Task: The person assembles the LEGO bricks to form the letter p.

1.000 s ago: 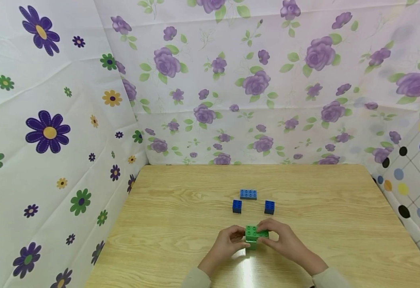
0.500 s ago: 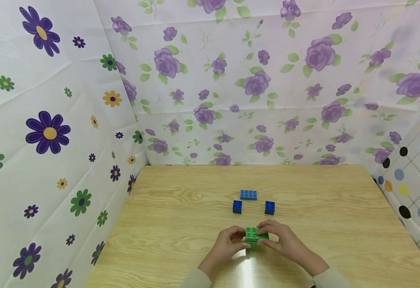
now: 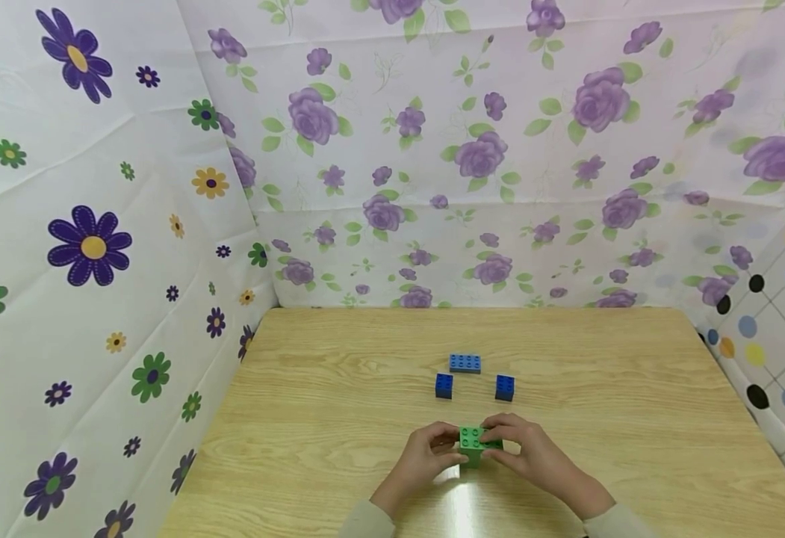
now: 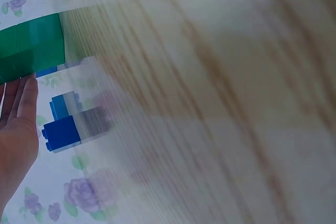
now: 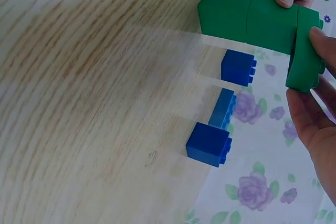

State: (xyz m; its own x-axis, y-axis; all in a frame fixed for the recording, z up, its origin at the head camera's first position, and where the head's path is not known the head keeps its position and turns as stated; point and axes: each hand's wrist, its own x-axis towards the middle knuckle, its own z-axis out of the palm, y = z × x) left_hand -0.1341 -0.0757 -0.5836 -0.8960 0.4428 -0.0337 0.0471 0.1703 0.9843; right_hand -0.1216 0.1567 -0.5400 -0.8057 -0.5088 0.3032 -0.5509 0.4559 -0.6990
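A stack of two green blocks (image 5: pixel 223 15) stands on the wooden table, and the left hand (image 3: pixel 420 454) holds its side with thumb and fingers. On top sits a longer green brick (image 5: pixel 307 51) with a curved underside, jutting out past the stack on the right. The right hand (image 3: pixel 532 454) pinches the jutting end of this brick between thumb and fingers. Studs on its left half show in the head view; the fingers cover some of the others. The left wrist view catches only part of the green stack (image 4: pixel 42 45), above the left fingers.
Beyond the hands lie a dark blue square brick (image 3: pixel 444 385), another dark blue square brick (image 3: pixel 505 388) to its right, and a lighter blue long brick (image 3: pixel 464 363) farther back. Flowered cloth (image 3: pixel 379 149) hangs behind the table (image 3: pixel 311 418).
The right hand has lowered the longer green brick slightly, and the gap between it and the stack below has closed. The left hand and the blue bricks have stayed in place.
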